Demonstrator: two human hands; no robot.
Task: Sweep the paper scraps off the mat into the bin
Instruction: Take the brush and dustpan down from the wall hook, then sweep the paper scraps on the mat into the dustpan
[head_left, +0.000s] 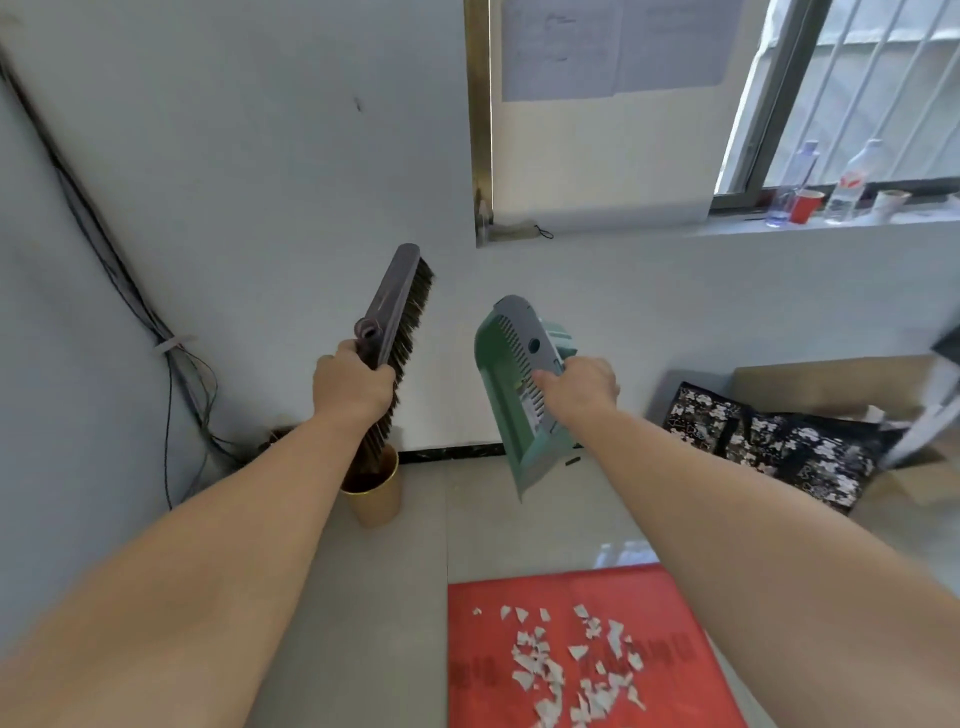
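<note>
Risk, judged from here: both tools are raised well above the red mat (623, 587), so a fast or steep stroke could flick the light scraps past the mat's edge onto the floor tiles, or spill them on the carry to the tan bin (375, 496) beyond the mat's far-left corner. Left hand (349, 387) fingers are wrapped tight on the brush (396, 306), right hand (582, 385) fingers closed on the green dustpan (511, 384). Paper scraps (566, 670), small white torn bits, lie scattered mid-mat, untouched.
</note>
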